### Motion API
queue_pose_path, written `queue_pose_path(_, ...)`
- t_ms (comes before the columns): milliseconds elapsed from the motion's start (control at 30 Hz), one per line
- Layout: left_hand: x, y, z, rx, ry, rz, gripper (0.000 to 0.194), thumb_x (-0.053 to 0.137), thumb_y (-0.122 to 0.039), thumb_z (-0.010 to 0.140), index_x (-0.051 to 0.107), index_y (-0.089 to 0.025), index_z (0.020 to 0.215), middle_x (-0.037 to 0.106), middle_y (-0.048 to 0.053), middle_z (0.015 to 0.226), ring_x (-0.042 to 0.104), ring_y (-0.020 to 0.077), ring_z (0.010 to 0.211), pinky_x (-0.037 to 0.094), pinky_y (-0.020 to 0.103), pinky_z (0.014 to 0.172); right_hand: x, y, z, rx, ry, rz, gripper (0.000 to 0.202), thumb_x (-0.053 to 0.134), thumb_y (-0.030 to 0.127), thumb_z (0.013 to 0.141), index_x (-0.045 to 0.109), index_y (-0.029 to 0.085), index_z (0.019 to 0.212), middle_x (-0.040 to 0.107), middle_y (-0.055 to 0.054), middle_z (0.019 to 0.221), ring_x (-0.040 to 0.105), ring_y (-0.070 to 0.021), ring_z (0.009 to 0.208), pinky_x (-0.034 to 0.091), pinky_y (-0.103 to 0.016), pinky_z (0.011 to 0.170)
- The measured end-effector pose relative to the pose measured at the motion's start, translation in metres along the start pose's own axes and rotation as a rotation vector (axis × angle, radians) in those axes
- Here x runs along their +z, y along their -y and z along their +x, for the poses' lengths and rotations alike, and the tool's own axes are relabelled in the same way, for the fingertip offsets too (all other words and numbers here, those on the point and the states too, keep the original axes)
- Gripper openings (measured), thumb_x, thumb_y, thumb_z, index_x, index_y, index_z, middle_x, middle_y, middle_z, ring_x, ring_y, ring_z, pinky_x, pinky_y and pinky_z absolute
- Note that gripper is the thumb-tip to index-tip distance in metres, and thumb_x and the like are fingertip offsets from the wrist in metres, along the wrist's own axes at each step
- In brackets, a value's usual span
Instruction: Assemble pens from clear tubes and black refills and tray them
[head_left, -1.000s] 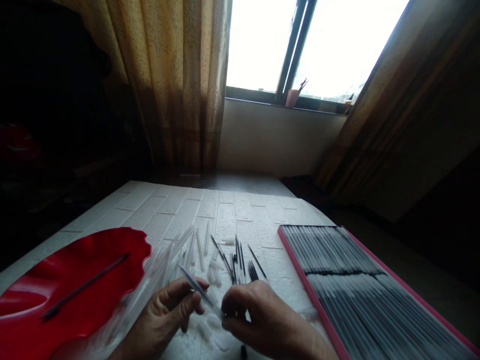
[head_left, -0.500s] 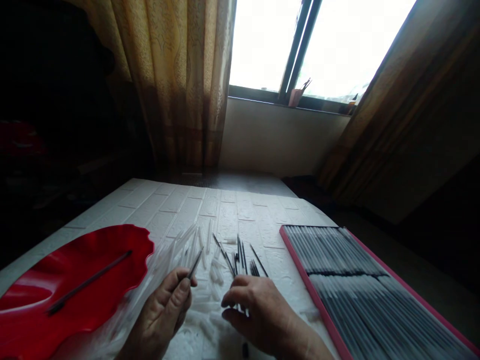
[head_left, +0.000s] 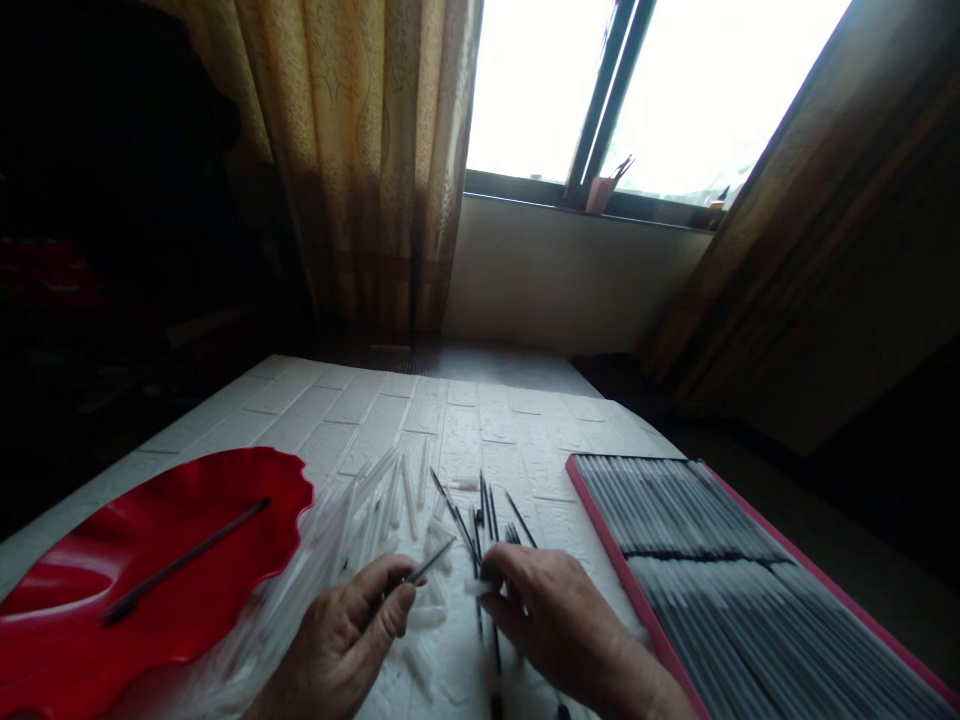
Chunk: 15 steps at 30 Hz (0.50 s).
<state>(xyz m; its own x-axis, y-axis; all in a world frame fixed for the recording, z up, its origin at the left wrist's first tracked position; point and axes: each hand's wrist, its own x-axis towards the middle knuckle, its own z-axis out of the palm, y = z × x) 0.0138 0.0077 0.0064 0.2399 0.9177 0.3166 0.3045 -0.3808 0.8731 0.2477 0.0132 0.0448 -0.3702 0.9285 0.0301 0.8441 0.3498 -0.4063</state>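
My left hand (head_left: 349,635) pinches a thin dark stick (head_left: 433,562), its pointed end tilted up to the right. Close by on the right, my right hand (head_left: 551,620) has thumb and fingers closed on a small translucent piece (head_left: 475,587). Several thin dark sticks (head_left: 491,510) lie on the white table just beyond and under my right hand. Clear plastic tubes (head_left: 367,510) are heaped beyond and to the left of my left hand. Short clear pieces (head_left: 427,610) are scattered between my hands.
A red scalloped tray (head_left: 225,480) at the left holds one dark stick (head_left: 187,562). On the right, a pink-edged box (head_left: 611,540) holds rows of sleeved sticks (head_left: 720,610). A cup (head_left: 600,195) with sticks stands on the windowsill, between curtains. The white brick-patterned table (head_left: 337,405) stretches toward the wall.
My left hand has moved slightly right and its stick now leans lower to the right. My right hand's fingers have closed on a small translucent piece. The view has shifted slightly.
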Motion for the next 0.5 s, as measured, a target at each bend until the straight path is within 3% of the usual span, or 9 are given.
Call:
queue_pose_path(100, -0.0036, -0.0024, 0.0018, 0.160, 0.033, 0.162, 0.014, 0.061, -0.027, 0.093, 0.070, -0.028, 0.102, 0.078, -0.002, 0.083, 0.076, 0.0165, 0.073, 0.057, 0.017, 0.066, -0.0071, -0.0085, -0.0013, -0.002, -0.076, 0.095, 0.010, 0.062, 0.016, 0.083, 0.065, 0.021, 0.091, 0.071, -0.001, 0.079, 0.065, -0.0168, 0.071, 0.041, -0.025, 0.064)
queue_pose_path(200, -0.0043, -0.0061, 0.0025, 0.275, 0.061, 0.247, 0.015, 0.059, -0.021, 0.091, 0.068, -0.029, 0.101, 0.078, -0.003, 0.082, 0.077, 0.0161, 0.073, 0.057, 0.016, 0.066, -0.0099, -0.0116, -0.0013, -0.046, -0.119, 0.166, 0.009, 0.061, 0.014, 0.084, 0.065, 0.020, 0.091, 0.071, -0.001, 0.080, 0.064, -0.0161, 0.070, 0.042, -0.025, 0.065)
queue_pose_path(500, -0.0026, -0.0052, 0.0032, 0.314, 0.081, 0.326, 0.015, 0.055, -0.020, 0.093, 0.062, -0.029, 0.102, 0.075, -0.004, 0.078, 0.078, 0.0154, 0.072, 0.057, 0.015, 0.065, -0.0118, -0.0094, -0.0036, -0.093, -0.154, 0.274, 0.009, 0.060, 0.013, 0.086, 0.064, 0.019, 0.091, 0.069, -0.001, 0.080, 0.063, -0.0156, 0.069, 0.044, -0.025, 0.065)
